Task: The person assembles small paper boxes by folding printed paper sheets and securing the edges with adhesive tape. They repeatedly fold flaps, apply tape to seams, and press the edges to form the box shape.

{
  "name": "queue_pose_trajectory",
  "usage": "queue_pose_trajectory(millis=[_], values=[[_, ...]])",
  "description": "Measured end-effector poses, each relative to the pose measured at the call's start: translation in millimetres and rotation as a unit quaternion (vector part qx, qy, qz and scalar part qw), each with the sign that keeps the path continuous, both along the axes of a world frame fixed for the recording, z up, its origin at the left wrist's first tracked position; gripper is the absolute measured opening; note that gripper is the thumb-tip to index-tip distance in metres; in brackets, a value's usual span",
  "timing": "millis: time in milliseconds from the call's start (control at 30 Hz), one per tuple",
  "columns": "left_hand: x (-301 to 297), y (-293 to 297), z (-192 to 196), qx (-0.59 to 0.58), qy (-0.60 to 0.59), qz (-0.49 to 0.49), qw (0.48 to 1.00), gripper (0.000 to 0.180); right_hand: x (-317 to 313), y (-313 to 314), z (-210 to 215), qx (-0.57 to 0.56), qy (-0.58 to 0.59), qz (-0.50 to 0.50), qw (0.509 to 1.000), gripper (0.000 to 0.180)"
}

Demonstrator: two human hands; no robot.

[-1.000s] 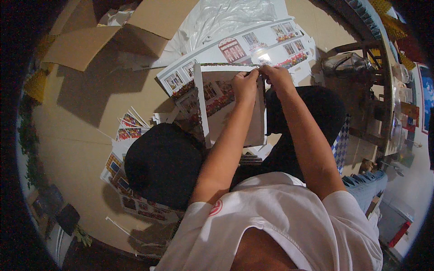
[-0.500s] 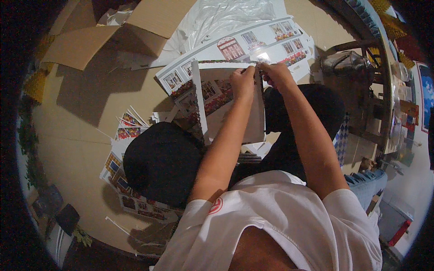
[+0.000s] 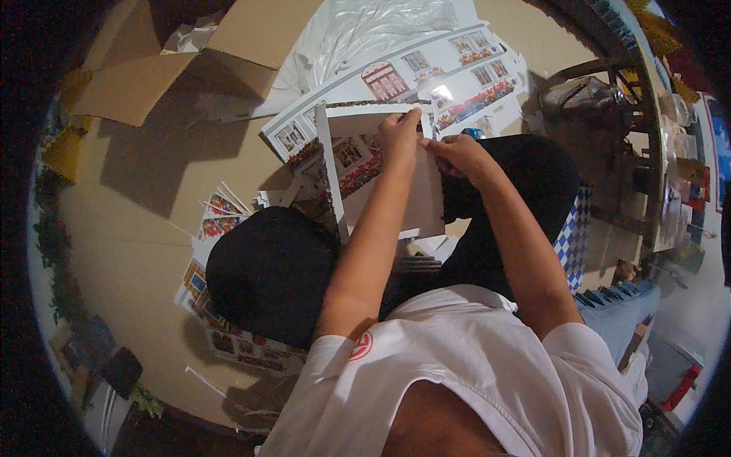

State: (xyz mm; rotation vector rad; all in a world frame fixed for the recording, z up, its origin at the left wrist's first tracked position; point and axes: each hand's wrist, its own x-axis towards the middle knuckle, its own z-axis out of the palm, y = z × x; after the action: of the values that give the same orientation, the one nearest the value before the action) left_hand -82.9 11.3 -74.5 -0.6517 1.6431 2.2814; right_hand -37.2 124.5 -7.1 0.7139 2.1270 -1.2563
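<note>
Both forearms extend forward from the lower edge; left hand [image 3: 399, 139] and right hand [image 3: 454, 154] meet close together, fingers curled in pinching grips.

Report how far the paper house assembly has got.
Done: two white panels stand joined at a corner. In hand: left hand and right hand pinch the panel's top edge. Left: the long printed facade sheet and printed pieces lie loose on the floor.

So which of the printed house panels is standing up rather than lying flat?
The white-backed printed panel pinched by both hands, left hand and right hand; the long facade panel beyond lies flat.
</note>
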Motion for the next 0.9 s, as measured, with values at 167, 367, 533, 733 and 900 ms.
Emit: queue_pose_trajectory(millis=[167, 367, 533, 733, 900], values=[[8.0, -12.2, 20.8, 0.025, -0.069, 0.022, 0.997, 0.027, -9.9, 19.1, -15.2, 0.057, 0.127, -0.075, 0.987, 0.043], [38.5, -50.8, 68.5, -0.222, 0.178, 0.053, 0.957, 0.025, -41.5, 5.6, -16.0, 0.052, 0.334, -0.054, 0.94, 0.039], [63.8, -95.3, 87.8, -0.575, 0.21, 0.064, 0.788, 0.057, -49.3, 11.9, -68.2, 0.046, 0.285, -0.057, 0.956, 0.044], [87.4, -131.9, 34.2, -0.496, 0.128, -0.083, 0.855, 0.063, 19.8, 0.6, -77.8, 0.021, 0.327, -0.043, 0.944, 0.064], [86.9, -132.5, 33.6, -0.468, 0.163, -0.12, 0.86, 0.061, 60.5, -14.1, -71.0, -0.074, 0.214, -0.088, 0.97, 0.063]])
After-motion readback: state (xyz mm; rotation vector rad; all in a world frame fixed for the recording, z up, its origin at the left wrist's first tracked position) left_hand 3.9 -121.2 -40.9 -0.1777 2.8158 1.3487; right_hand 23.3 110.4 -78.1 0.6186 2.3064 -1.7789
